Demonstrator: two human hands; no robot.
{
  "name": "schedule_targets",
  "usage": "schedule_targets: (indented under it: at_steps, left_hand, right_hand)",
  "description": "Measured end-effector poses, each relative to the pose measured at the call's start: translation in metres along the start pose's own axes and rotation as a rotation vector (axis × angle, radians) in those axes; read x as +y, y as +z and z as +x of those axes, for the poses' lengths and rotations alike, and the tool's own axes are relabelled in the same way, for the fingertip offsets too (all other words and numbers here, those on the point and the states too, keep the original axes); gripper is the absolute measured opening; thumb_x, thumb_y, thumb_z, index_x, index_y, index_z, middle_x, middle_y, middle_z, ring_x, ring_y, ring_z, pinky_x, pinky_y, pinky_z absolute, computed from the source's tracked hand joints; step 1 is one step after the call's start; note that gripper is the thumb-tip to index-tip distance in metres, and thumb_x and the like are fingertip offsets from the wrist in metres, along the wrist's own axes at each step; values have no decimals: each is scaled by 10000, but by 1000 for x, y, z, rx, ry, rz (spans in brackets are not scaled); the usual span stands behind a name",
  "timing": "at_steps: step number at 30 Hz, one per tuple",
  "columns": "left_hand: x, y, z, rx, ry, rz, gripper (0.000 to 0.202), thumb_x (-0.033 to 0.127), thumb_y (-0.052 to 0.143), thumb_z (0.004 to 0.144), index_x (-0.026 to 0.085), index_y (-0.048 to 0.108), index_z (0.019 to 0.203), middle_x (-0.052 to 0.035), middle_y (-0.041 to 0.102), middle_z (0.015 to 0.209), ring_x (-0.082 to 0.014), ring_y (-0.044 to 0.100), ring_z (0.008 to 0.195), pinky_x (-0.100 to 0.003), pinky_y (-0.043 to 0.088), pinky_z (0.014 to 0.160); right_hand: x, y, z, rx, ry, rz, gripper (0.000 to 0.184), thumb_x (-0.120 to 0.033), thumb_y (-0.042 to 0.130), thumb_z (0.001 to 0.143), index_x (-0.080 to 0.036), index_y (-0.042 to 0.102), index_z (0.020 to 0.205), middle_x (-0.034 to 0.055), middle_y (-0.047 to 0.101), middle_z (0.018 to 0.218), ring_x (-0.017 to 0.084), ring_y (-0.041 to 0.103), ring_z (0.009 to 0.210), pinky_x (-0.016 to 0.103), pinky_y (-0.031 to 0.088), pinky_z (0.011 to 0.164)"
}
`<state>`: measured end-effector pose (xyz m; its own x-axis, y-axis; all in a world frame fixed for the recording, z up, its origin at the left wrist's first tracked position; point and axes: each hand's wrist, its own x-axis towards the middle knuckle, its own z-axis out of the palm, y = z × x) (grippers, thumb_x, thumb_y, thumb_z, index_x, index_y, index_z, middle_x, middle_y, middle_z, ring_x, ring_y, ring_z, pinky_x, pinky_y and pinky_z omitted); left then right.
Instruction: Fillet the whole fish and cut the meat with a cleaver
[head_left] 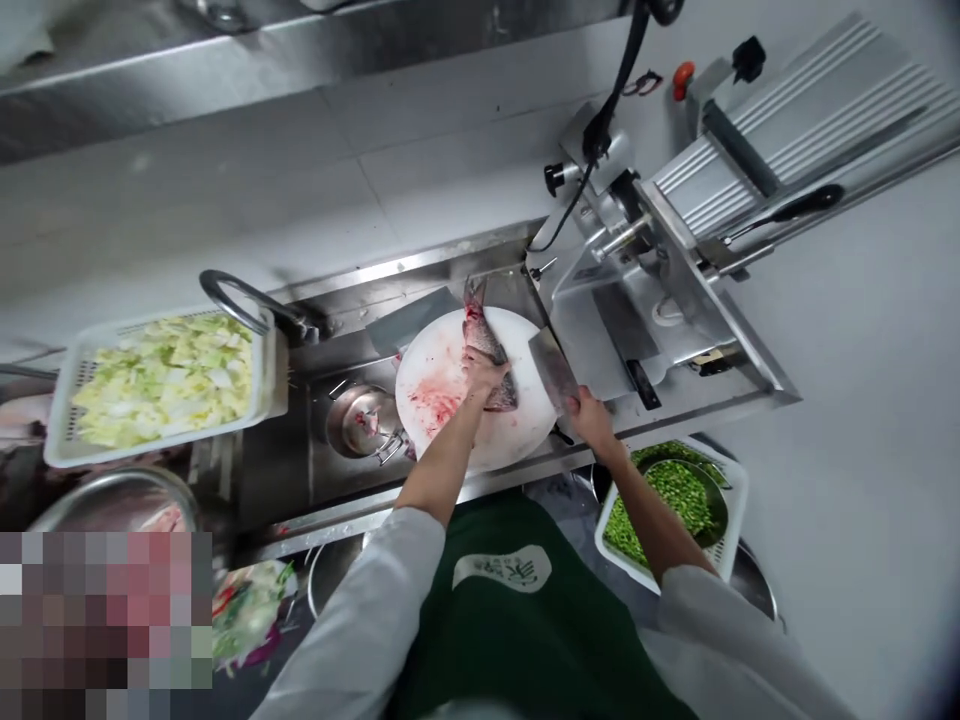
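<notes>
A fish (486, 338) with a bloodied tail end lies on a round white cutting board (532, 432), its tail pointing away from me. My left hand (484, 375) is closed over its body and presses it to the board. In my right hand (589, 418) is a cleaver (553, 368), gripped by the handle at the board's right edge. The broad blade is apart from the fish. Red blood smears (435, 400) mark the board left of my left hand. The fish's front end shows just below my fingers; whether the head is on it I cannot tell.
Left of the board, a metal pot (352, 425) with scraps stands in the sink (277, 470). A white basket of chopped cabbage (169, 380) is further left. A second cleaver (626, 335) lies right, beneath a slicing machine (720, 200). Chopped greens fill a basket (739, 520) below.
</notes>
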<state>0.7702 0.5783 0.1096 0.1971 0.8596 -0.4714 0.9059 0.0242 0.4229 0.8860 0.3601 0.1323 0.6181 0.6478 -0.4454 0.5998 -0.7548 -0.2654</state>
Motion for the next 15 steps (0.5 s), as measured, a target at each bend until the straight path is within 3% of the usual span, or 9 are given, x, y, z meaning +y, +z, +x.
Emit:
schedule_targets:
  at_steps: [3, 7, 15]
  left_hand:
    - [0, -2, 0, 25, -35, 54, 1139, 527, 848, 799, 106, 215, 1647, -313, 383, 1607, -465, 412, 1502, -529, 438, 1163]
    - [8, 1, -3, 111, -27, 150, 1124, 520, 841, 816, 88, 215, 1643, -336, 316, 1643, -468, 316, 1544, -566, 437, 1168]
    - [2, -12, -8, 105, 45, 229, 1003, 451, 876, 800, 112, 339, 1577, -306, 444, 1567, -438, 438, 1468, -524, 461, 1137]
  right_hand:
    - [7, -3, -4, -11, -14, 5, 342, -286, 389, 1134, -127, 556, 1387, 188, 765, 1146, 317, 728, 1093, 326, 464, 845]
    - [10, -8, -8, -20, -35, -4, 333, -295, 392, 1138, -137, 563, 1376, 187, 768, 1115, 323, 740, 1066, 331, 463, 827]
    - [14, -15, -12, -17, -75, -44, 337, -307, 391, 1138, -158, 578, 1376, 187, 767, 1109, 325, 749, 1049, 338, 475, 826]
